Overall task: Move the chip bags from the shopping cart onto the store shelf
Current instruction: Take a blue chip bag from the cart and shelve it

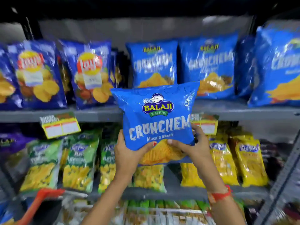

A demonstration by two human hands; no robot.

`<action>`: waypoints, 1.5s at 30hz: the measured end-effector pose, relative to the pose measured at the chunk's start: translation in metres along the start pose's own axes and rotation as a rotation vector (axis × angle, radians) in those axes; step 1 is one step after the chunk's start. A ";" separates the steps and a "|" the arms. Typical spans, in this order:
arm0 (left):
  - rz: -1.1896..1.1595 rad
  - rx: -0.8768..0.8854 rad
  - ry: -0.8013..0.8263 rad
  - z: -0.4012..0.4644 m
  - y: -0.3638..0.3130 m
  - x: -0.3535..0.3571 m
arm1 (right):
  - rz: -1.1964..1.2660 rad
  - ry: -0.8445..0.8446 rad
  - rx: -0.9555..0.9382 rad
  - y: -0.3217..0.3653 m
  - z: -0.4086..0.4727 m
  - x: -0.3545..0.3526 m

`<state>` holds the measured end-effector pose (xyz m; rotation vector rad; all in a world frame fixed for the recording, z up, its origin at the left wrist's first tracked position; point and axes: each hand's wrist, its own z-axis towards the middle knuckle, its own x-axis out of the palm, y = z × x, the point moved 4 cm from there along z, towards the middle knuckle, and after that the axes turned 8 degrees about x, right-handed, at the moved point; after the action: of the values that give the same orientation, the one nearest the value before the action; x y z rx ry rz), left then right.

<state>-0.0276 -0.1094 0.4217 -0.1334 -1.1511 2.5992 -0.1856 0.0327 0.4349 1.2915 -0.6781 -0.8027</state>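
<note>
I hold a light blue Balaji Crunchem chip bag (156, 117) upright in front of the shelves. My left hand (129, 153) grips its lower left corner and my right hand (193, 143) grips its lower right. The bag's top overlaps the front edge of the upper grey shelf (97, 113). Matching blue Crunchem bags (209, 65) stand on that shelf behind it. The shopping cart (47, 194), with a red-orange handle and wire frame, shows at the bottom left; its contents are blurred.
Dark blue Lay's bags (90, 73) fill the upper shelf's left side. Green snack packs (81, 161) and yellow packs (250, 161) stand on the lower shelf. A yellow price tag (60, 125) hangs from the upper shelf edge. A grey shelf upright (287, 179) runs at right.
</note>
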 end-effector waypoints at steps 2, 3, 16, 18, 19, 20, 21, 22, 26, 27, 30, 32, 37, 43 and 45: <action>-0.016 0.075 -0.012 0.031 -0.021 0.001 | 0.034 -0.016 -0.062 0.031 0.013 0.005; -0.022 0.106 -0.015 0.046 -0.031 0.002 | 0.051 -0.023 -0.091 0.045 0.019 0.008; -0.121 0.036 0.095 0.187 -0.059 0.036 | 0.016 -0.221 -0.226 0.135 0.102 0.039; -0.121 -0.013 0.096 0.197 -0.050 0.045 | 0.027 -0.261 -0.214 0.132 0.111 0.044; -0.117 -0.027 0.096 0.201 -0.046 0.048 | 0.037 -0.272 -0.211 0.131 0.114 0.047; -0.106 -0.034 0.093 0.205 -0.043 0.050 | 0.042 -0.278 -0.208 0.129 0.117 0.051; -0.085 -0.042 0.088 0.207 -0.040 0.050 | 0.038 -0.279 -0.202 0.126 0.119 0.054; -0.057 -0.050 0.084 0.208 -0.036 0.050 | 0.029 -0.278 -0.197 0.122 0.122 0.058; 0.083 -0.022 0.091 0.202 -0.029 0.046 | -0.030 -0.285 -0.212 0.108 0.123 0.065; 0.097 -0.003 0.093 0.198 -0.030 0.044 | -0.038 -0.279 -0.225 0.107 0.121 0.066; 0.107 0.062 0.079 0.183 -0.035 0.039 | -0.057 -0.276 -0.292 0.108 0.110 0.063; 0.136 0.118 0.045 0.170 -0.042 0.033 | -0.066 -0.316 -0.372 0.110 0.095 0.058; 0.183 0.343 -0.087 0.129 -0.060 0.015 | 0.026 -0.387 -0.541 0.095 0.048 0.048; 0.145 0.396 -0.060 0.056 -0.041 0.004 | 0.107 -0.317 -0.477 0.028 0.001 0.055; 0.166 0.341 -0.039 0.026 -0.019 -0.002 | 0.075 -0.264 -0.374 -0.013 -0.010 0.061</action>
<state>-0.0264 -0.1162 0.4534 -0.1088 -0.7185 2.9110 -0.1445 -0.0127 0.4204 0.8263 -0.7394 -0.9950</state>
